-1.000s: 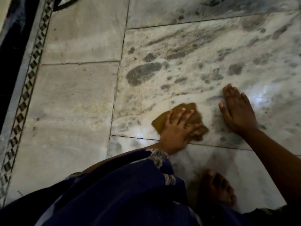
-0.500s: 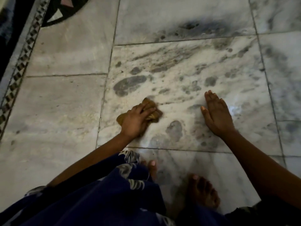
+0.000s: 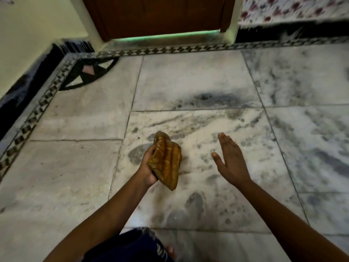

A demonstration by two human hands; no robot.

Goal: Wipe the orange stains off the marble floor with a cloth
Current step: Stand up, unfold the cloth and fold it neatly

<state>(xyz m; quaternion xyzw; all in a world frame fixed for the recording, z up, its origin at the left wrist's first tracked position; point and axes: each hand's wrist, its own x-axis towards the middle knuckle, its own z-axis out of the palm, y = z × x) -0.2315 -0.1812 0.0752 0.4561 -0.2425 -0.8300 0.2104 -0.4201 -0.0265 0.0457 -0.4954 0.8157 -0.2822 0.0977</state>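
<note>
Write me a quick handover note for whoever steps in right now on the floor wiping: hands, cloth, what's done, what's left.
Left hand: grips the bunched orange-brown cloth, held up off the marble floor, not wiping.
Right hand: open, fingers straight, holds nothing, raised above the tile.
Done: cannot confirm from this view; no clearly orange stain is visible on the tile in front, only grey and dark marbling.
Left: look over the tile under the hands and the tiles next to it toward the wooden door for orange marks, then bring the cloth back down and wipe any that show.
</note>
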